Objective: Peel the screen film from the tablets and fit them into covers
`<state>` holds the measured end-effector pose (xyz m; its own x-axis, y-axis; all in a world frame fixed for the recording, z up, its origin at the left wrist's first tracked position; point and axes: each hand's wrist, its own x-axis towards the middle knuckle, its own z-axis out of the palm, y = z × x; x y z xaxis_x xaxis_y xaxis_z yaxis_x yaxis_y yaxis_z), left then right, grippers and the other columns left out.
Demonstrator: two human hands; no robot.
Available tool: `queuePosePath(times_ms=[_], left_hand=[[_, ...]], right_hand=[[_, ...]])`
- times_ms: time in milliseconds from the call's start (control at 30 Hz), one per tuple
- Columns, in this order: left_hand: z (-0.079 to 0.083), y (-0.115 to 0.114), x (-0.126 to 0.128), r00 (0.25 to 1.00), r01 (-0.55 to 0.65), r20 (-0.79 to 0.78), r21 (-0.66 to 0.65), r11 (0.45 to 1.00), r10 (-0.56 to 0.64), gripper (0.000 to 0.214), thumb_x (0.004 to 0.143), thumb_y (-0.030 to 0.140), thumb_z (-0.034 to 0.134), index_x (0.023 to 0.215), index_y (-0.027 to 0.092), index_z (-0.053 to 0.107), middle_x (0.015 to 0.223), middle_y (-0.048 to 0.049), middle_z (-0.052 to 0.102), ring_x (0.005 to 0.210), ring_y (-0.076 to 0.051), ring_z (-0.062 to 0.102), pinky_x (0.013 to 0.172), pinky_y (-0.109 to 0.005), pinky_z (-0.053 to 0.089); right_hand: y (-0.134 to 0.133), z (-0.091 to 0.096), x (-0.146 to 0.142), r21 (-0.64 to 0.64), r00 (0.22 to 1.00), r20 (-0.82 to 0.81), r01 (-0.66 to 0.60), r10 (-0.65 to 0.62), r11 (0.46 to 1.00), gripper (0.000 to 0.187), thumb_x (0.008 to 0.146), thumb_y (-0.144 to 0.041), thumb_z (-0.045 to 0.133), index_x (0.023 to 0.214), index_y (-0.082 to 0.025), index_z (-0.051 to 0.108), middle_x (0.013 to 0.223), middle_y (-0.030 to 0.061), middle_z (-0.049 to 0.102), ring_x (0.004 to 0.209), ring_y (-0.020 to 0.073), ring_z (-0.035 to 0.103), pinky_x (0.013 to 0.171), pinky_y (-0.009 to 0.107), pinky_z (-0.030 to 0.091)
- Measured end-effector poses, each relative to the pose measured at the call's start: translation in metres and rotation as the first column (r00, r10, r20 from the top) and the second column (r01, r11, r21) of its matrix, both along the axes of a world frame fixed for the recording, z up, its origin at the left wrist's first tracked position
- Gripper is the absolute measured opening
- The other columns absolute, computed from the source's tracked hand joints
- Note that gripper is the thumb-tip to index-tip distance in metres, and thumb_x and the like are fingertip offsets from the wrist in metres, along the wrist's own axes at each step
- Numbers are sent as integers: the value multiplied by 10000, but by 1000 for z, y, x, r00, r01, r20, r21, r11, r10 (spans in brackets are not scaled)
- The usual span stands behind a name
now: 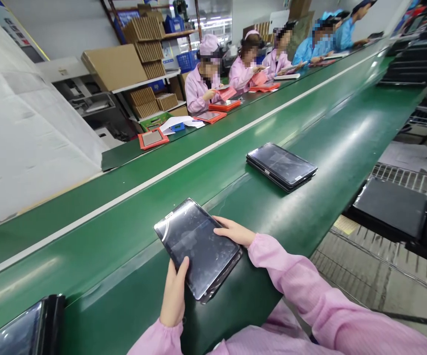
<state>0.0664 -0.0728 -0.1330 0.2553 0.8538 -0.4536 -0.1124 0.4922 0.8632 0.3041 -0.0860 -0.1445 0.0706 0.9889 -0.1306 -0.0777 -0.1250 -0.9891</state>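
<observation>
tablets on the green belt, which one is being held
The tablet between the left hand and right hand; the tablet stack further along the belt lies untouched.

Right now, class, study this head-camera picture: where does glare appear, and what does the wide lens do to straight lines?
In the head view, pale glare streaks the green conveyor belt and the glossy tablet being held at the bottom; also in the head view, the belt's straight edges bow and converge sharply toward the far end, a wide-lens distortion.

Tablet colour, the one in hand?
The tablet is glossy black; it shows best in the head view.
</observation>
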Motion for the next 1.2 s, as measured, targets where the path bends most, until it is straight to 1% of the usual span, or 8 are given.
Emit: queuePosePath(times_ms=[200, 333, 500, 567, 700, 900, 1067, 1200], left_hand=[[23, 13, -6, 1000, -29, -1, -320, 947, 31, 229, 780, 284, 710, 951, 133, 694, 891, -103, 761, 830, -246, 739, 777, -336, 595], [19, 19, -13, 1000, 3, -26, -357, 934, -13, 160, 757, 261, 692, 838, 125, 673, 761, -90, 743, 695, -230, 732, 650, -308, 587], [21, 23, -10, 995, 94, -20, -130, 987, -97, 319, 634, 276, 754, 913, 146, 672, 777, -52, 739, 651, -214, 706, 612, -297, 560], [31, 24, -6, 985, 172, -18, -12, 985, -172, 441, 587, 302, 779, 992, 159, 680, 832, -52, 749, 717, -243, 711, 664, -326, 570], [52, 26, 1, 957, 286, -27, 237, 928, -288, 598, 525, 277, 801, 1104, 171, 695, 1065, -81, 746, 1084, -333, 657, 939, -366, 519], [52, 38, 13, 873, 487, -31, 135, 863, -487, 567, 514, 249, 781, 1073, 171, 723, 1116, -90, 736, 1183, -355, 602, 959, -363, 511], [40, 82, 41, 732, 672, 14, 147, 726, -681, 668, 569, 425, 803, 1179, 181, 683, 1174, -123, 709, 1120, -365, 633, 879, -401, 550], [22, 126, 42, 841, 515, 51, 229, 826, -539, 692, 686, 623, 702, 1233, 205, 635, 1284, -122, 650, 1220, -323, 573, 907, -387, 548]], right_hand=[[-43, 0, -43, 14, 992, -91, 86, -84, 996, 629, 808, -466, 658, 1371, -212, 541, 1373, 88, 616, 1248, 250, 597, 1093, 445, 445], [-53, 2, -39, -55, 992, 14, 126, -126, 991, 882, 687, -421, 780, 1451, -145, 435, 1471, 202, 492, 1320, 331, 522, 1111, 536, 398], [-9, 75, 4, 167, 890, 394, 177, -231, 970, 1107, 652, -411, 823, 1554, -142, 241, 1642, 158, 167, 1520, 276, 145, 1245, 428, 82], [14, 114, 18, 206, 803, 587, -27, -102, 978, 1047, 604, -396, 852, 1498, -145, 368, 1585, 158, 330, 1475, 291, 286, 1228, 418, 164], [37, 156, 38, -190, 782, 509, -305, 359, 933, 720, 404, -367, 934, 1054, -153, 710, 1092, 74, 733, 1107, 312, 650, 993, 386, 479], [-14, 121, 50, -251, 937, 261, -165, 231, 954, 417, 509, -307, 870, 849, -173, 669, 708, -47, 697, 637, 156, 664, 570, 230, 513], [-74, 86, 52, -267, 996, -18, 75, -83, 961, 424, 494, -283, 849, 851, -175, 648, 750, -26, 719, 650, 153, 681, 579, 230, 548], [-109, 67, 75, -280, 915, -168, 312, -367, 908, 333, 602, -340, 787, 850, -159, 658, 748, 49, 747, 665, 193, 712, 629, 284, 593]])
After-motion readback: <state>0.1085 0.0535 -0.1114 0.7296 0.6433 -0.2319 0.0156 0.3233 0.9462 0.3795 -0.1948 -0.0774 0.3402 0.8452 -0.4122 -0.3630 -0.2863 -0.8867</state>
